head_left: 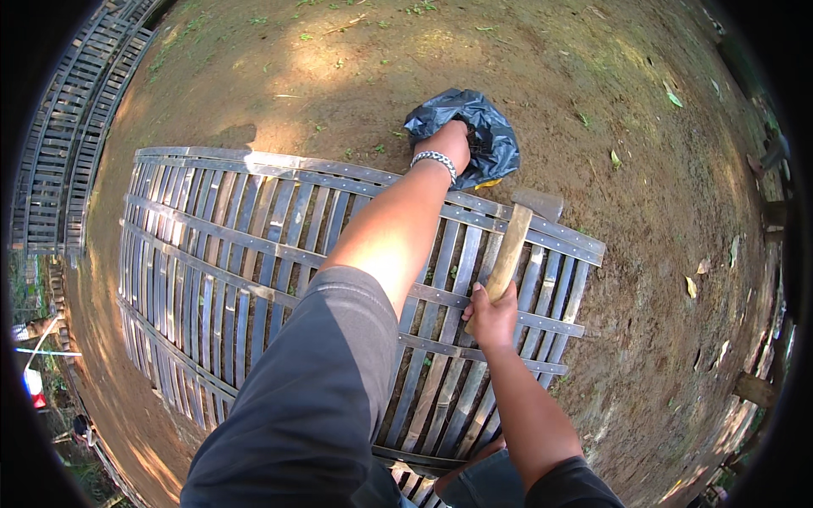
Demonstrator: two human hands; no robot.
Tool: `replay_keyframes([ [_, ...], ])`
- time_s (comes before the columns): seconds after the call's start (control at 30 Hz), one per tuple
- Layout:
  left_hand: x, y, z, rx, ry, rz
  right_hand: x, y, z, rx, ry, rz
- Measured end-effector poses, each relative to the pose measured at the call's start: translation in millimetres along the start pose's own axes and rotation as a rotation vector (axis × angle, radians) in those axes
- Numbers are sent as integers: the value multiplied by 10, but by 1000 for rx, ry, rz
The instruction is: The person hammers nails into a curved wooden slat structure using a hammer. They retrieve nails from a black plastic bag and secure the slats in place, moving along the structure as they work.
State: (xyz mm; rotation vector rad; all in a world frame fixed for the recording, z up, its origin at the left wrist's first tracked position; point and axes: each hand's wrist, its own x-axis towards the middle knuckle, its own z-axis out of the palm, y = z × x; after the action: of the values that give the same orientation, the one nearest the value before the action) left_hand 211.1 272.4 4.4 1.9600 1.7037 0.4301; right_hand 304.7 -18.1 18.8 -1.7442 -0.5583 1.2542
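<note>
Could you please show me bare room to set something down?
Mostly bare soil lies right of the slatted panel, and beyond its far edge left of the black bag. Crowded: around the left hand in the bag and the right hand with its hammer.

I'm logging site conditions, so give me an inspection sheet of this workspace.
Surface: bare brown earth beneath a grey-brown slatted wooden panel.
Job's things: crumpled black plastic bag at the panel's far edge; grey-headed, wooden-handled hammer.
Clutter: scattered small green and yellow leaves.
Hands: left hand in the bag's mouth, fingers hidden; right hand grips the hammer.
Cables: thin pale strip, far left, too unclear to identify.
Surroundings: dark slatted structure, upper left.
</note>
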Motion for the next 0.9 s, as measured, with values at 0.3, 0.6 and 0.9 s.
replay_keyframes([
  [0.3, -15, 96, 294, 25, -19, -64, 12, -75, -48, -113, 38, 37],
  [0.6, -399, 172, -502, -201, 42, 336, 8, -29, -2, -36, -10, -24],
  [0.9, -2419, -1251, -1359, -747, 142, -89, 46, 52, -52, -36, -37, -55],
])
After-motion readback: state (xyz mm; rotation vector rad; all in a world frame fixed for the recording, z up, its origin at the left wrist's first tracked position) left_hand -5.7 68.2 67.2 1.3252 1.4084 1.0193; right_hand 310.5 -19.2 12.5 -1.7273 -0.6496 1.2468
